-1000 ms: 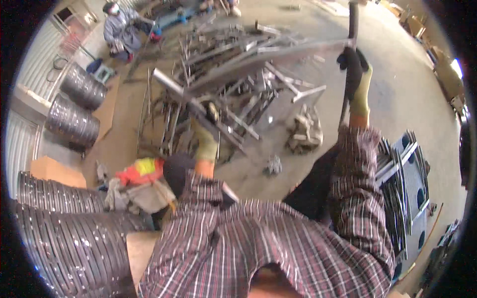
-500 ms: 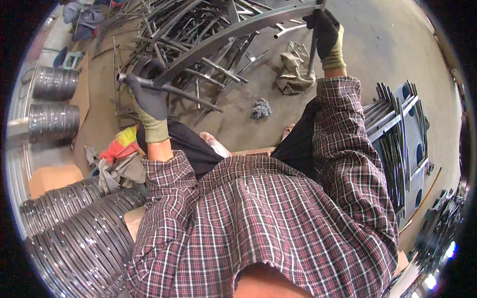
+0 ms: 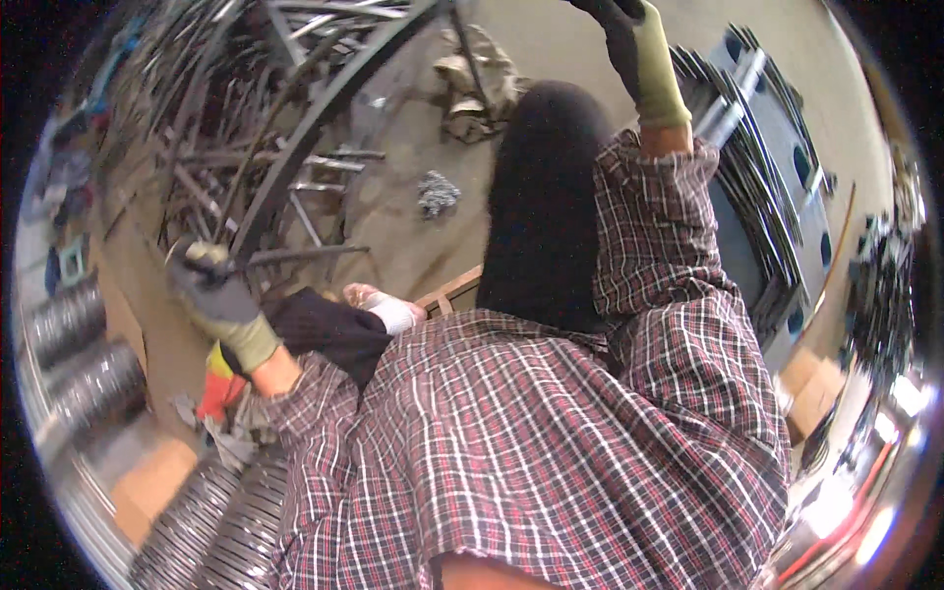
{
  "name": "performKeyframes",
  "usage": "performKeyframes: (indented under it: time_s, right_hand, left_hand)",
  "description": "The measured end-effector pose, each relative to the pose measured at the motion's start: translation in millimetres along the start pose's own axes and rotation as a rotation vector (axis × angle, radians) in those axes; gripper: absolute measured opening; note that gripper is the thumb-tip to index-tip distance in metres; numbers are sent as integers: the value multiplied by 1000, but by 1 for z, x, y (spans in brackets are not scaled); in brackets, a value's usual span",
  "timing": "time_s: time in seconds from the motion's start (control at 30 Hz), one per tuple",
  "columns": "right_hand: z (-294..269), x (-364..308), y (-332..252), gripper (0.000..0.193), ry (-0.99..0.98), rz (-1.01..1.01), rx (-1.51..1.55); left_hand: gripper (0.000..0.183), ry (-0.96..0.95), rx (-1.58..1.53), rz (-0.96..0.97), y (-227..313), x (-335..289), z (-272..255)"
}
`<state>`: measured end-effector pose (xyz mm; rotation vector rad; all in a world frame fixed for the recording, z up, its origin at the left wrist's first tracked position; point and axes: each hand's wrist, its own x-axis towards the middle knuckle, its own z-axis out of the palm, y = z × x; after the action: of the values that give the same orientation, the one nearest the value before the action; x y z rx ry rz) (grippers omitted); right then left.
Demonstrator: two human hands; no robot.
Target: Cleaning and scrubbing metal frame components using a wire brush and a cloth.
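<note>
A dark curved metal bar (image 3: pixel 324 128) with short tubes fixed across it slants from the left up past the top edge. My left hand (image 3: pixel 218 295), in a grey-palmed, yellow-green knit glove, is closed around its lower end, where a cross tube (image 3: pixel 310 254) sticks out to the right. My right hand (image 3: pixel 634 49), gloved alike, reaches to the upper edge, apart from the visible length of the bar. Its fingers are partly cut off there, so their hold is hidden. Another short tube (image 3: pixel 468 59) hangs from the bar's upper part.
Many loose metal tubes and frames (image 3: pixel 197 128) lie heaped ahead on the left. Beyond my knees are a crumpled tan cloth (image 3: pixel 477 84) and a small grey clump (image 3: pixel 437 194). Stacked dark bars (image 3: pixel 767 177) stand at right, coiled black rings (image 3: pixel 211 521) at lower left.
My view has turned and blurs. The bar now slants more steeply, its upper end out of view; my left hand sits lower and further left, my right hand higher. My right knee has risen into view.
</note>
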<state>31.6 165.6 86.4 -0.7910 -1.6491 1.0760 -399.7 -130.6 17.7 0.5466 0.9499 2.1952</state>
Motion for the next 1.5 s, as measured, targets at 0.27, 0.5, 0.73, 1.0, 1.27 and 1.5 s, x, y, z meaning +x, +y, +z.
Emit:
performKeyframes:
  time_s: [0.27,0.5,0.73,1.0,1.27,1.5]
  right_hand:
    - [-10,-257,97,27,-69,566,-29]
    - [43,-412,243,32,221,1000,-833]
    - [24,-353,198,23,-173,810,-570]
    - [27,-250,105,44,191,105,-634]
    - [124,-117,-58,43,-350,-130,-190]
    - [287,-90,-63,48,-617,-512,-511]
  left_hand:
    - [44,92,566,158,25,-6,63]
    - [39,275,600,260,27,3,80]
    - [29,191,279,44,56,0,16]
    - [39,208,417,88,47,-13,48]
    - [48,257,906,474,10,-2,3]
    - [40,145,986,425,16,-26,77]
